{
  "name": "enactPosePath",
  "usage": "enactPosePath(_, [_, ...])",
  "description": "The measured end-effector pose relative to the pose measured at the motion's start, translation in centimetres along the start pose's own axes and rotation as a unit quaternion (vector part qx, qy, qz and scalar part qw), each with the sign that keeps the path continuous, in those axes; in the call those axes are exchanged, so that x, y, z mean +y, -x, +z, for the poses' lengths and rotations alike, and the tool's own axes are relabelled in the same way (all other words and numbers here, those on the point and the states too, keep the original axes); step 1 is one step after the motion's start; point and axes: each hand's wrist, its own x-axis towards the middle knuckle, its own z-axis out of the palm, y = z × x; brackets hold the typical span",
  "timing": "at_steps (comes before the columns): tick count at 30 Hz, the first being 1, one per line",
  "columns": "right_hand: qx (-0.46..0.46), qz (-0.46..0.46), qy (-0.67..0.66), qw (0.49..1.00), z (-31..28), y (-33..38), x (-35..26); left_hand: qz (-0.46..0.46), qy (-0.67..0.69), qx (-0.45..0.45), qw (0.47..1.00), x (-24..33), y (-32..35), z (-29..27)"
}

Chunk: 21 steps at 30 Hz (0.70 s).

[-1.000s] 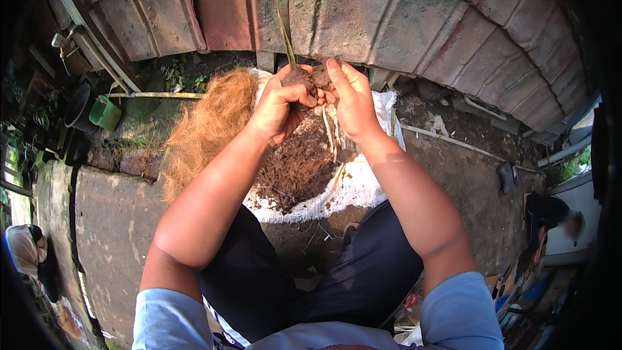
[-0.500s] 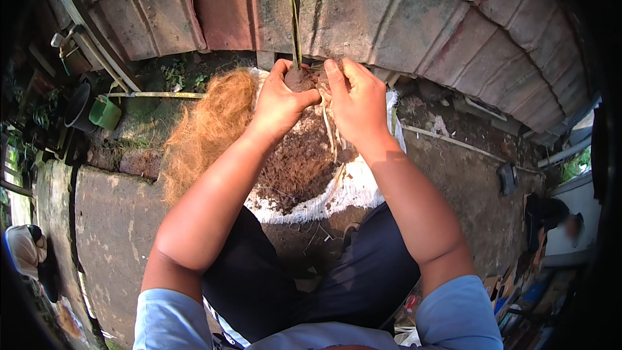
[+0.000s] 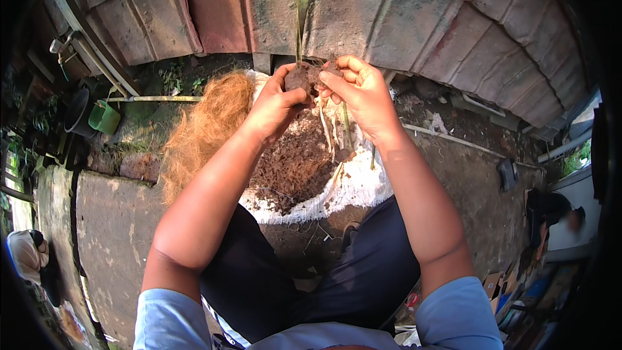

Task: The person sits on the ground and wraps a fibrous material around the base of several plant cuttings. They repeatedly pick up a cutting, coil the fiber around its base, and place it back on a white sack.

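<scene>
My left hand [image 3: 275, 107] is closed around the dark soil ball [image 3: 299, 79] of a small plant, whose narrow green leaf [image 3: 300, 26] stands upright above it. Close against that ball, my right hand [image 3: 370, 97] pinches a clump of brown soil [image 3: 330, 72] with thin roots in it. Its fingertips are partly hidden by the clump. Below both hands lies a heap of loose brown soil [image 3: 291, 165] on a white woven sack [image 3: 366, 185]. Several pale stems [image 3: 346, 123] rest on the sack under my right hand.
A bundle of orange-brown fibre [image 3: 210, 126] lies left of the soil. Low roof tiles [image 3: 350, 10] span the far side. A green container [image 3: 104, 115] and a dark bucket [image 3: 78, 111] stand at left. A person [image 3: 551, 217] is at far right, and a thin pole [image 3: 453, 138] lies on the ground.
My right hand has drawn slightly to the right, and more of the soil clump shows between the hands. The leaf has shifted a little right, and more stems are visible on the sack.
</scene>
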Motion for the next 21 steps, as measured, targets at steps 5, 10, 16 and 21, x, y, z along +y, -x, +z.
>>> enactPosePath(5, [-0.058,0.001,0.078,0.995,-1.5,-0.5,0.8,-0.015,0.106,-0.073,0.992,0.0,0.4,0.1])
enactPosePath(10, [-0.030,-0.026,0.093,0.995,-1.6,-0.5,1.5,-0.006,-0.075,-0.021,0.997,0.2,0.3,2.0])
enactPosePath(16, [-0.004,0.008,-0.031,0.999,-1.0,-0.5,1.9,0.018,-0.023,-0.042,0.999,0.2,0.4,2.3])
enactPosePath(21, [0.029,0.103,-0.222,0.969,-0.4,0.2,1.8,0.037,-0.024,-0.059,0.997,0.3,0.2,1.9])
